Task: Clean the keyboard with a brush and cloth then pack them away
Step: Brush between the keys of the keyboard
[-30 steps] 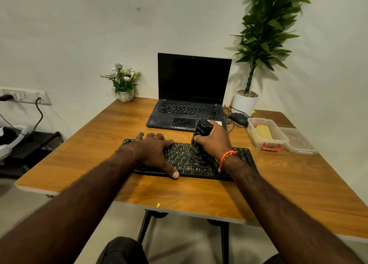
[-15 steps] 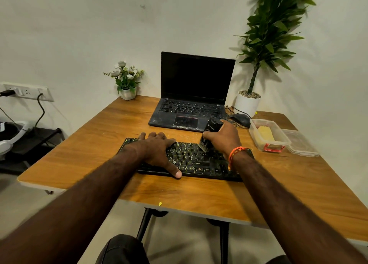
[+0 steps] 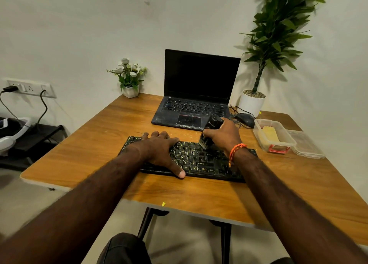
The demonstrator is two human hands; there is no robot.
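A black keyboard (image 3: 201, 160) with yellow-lit keys lies across the middle of the wooden table (image 3: 95, 144). My left hand (image 3: 161, 148) rests flat on its left half, fingers spread, thumb at the front edge. My right hand (image 3: 224, 136) grips a black brush (image 3: 211, 130) and holds it tilted, bristles touching the keys at the keyboard's upper right. A yellow cloth (image 3: 269, 135) lies inside a clear plastic box (image 3: 258, 127) to the right.
An open laptop (image 3: 195, 96) stands behind the keyboard, a mouse (image 3: 245, 119) and cables beside it. The box's lid (image 3: 306, 146) lies to the box's right. A small flower pot (image 3: 130, 90) and a tall potted plant (image 3: 252, 102) stand at the back.
My right hand has swept the brush along the keyboard's upper rows toward the back right. The left hand stays pressed on the left half.
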